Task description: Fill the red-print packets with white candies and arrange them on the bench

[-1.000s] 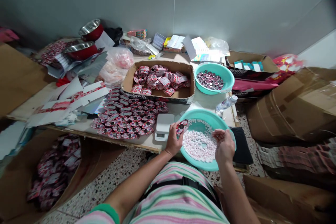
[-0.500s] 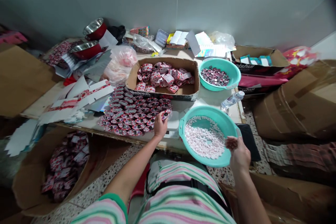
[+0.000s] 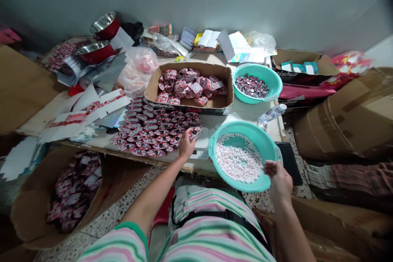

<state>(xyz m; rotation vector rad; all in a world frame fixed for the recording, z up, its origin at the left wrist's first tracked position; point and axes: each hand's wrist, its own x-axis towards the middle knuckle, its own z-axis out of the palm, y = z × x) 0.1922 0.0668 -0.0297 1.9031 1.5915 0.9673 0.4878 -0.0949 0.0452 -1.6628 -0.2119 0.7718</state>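
Note:
My left hand (image 3: 187,144) is closed on a small red-and-white printed packet (image 3: 195,132), at the right end of many standing packets (image 3: 153,133) of the same print. A dark round spot shows on the held packet. My right hand (image 3: 280,178) is over the right rim of a turquoise basin (image 3: 215,147). Its fingers are curled together, and whatever they may hold is too small to make out. Inside the basin lie small whitish-pink pieces (image 3: 236,163), spread over the bottom.
Behind the packets stands a cardboard box (image 3: 227,106) of loose packets. A second turquoise basin (image 3: 276,86) holds dark round pieces. A plastic bottle (image 3: 272,114) lies near the table's right edge. Large cartons (image 3: 27,213) flank the table, and red metal bowls (image 3: 98,52) sit far left.
The view has shifted slightly. My left hand keeps the packet in about the same place, and my right hand stays at the basin rim with its fingers moved a little.

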